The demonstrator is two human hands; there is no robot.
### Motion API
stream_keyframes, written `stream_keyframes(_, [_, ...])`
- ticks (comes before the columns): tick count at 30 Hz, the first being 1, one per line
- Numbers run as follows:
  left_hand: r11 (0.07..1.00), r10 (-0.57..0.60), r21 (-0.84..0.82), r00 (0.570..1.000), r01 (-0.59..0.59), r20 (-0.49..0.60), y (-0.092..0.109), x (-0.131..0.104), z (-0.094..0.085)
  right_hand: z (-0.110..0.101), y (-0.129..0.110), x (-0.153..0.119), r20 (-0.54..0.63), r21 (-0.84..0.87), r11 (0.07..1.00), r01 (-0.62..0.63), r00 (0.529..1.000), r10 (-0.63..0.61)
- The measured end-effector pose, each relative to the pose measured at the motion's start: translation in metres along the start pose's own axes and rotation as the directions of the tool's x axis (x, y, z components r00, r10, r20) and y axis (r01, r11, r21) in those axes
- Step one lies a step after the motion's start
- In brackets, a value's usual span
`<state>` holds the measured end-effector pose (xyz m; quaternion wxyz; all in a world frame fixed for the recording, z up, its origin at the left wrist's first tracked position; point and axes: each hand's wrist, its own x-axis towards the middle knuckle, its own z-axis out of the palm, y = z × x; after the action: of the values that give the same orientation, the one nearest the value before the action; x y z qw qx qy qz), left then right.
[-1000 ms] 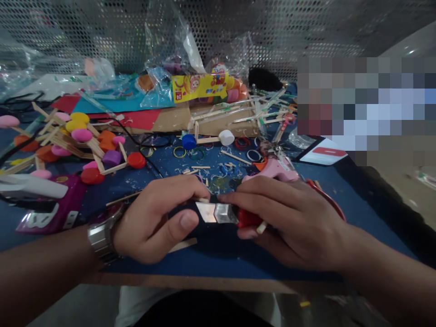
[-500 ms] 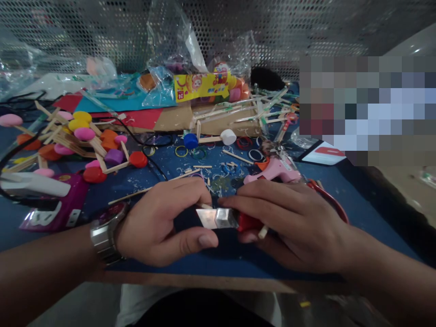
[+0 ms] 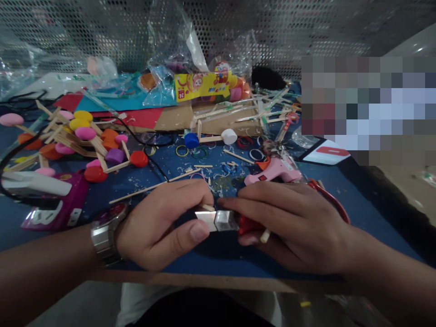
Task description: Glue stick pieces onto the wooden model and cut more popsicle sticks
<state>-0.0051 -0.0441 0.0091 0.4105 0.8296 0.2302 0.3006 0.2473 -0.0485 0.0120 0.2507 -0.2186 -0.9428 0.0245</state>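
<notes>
My right hand (image 3: 296, 222) is closed around a red utility knife (image 3: 226, 220). Its blade is out, pointing left. A thin wooden stick (image 3: 265, 235) also pokes out between the fingers of this hand. Opposite it, my left hand (image 3: 163, 222), with a watch (image 3: 107, 231) on the wrist, pinches a small wooden stick (image 3: 206, 207) under the curled index finger, beside the blade's upper edge. The left thumb tip overlaps the blade's lower left corner; most of the small stick is hidden by the fingers.
A pink glue gun (image 3: 275, 171) and red-handled scissors (image 3: 332, 200) lie beyond my right hand. Stick pieces with coloured caps (image 3: 114, 156) and a purple power strip (image 3: 73, 200) are at left. Behind are rubber bands (image 3: 181, 151), cardboard (image 3: 173, 119) and a yellow-labelled bag (image 3: 200, 87).
My left thumb has moved up and left, onto the blade's lower corner. More of the small stick's end shows above the blade. The right hand keeps its hold on the knife.
</notes>
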Motion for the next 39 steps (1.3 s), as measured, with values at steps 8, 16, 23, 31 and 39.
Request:
stream_keyframes(8, [1.0,0.008,0.001,1.0,-0.008,0.01,-0.0006,-0.0003,-0.0005,0.0001,0.0005,-0.0016,-0.004,0.002,1.0,-0.003,1.0,0.003])
stream_keyframes(16, [1.0,0.012,-0.008,1.0,-0.012,0.002,-0.0012,-0.0005,0.0006,-0.0009,0.0012,-0.0047,0.003,0.007,1.0,-0.004,1.0,0.004])
stream_keyframes(23, [1.0,0.01,-0.01,1.0,-0.01,0.0,-0.0011,-0.001,0.0005,0.0016,0.0006,-0.004,-0.001,0.012,1.0,0.003,1.0,-0.003])
stream_keyframes(31, [1.0,0.02,0.017,1.0,-0.021,0.021,-0.0008,-0.0006,-0.0002,-0.0002,0.0009,-0.0035,0.009,0.006,1.0,0.003,1.0,-0.004])
stream_keyframes(39, [0.997,0.06,0.039,0.998,-0.06,0.004,-0.0017,-0.0001,0.0013,0.0018,0.0001,-0.0028,-0.015,0.011,1.0,0.012,1.0,-0.012])
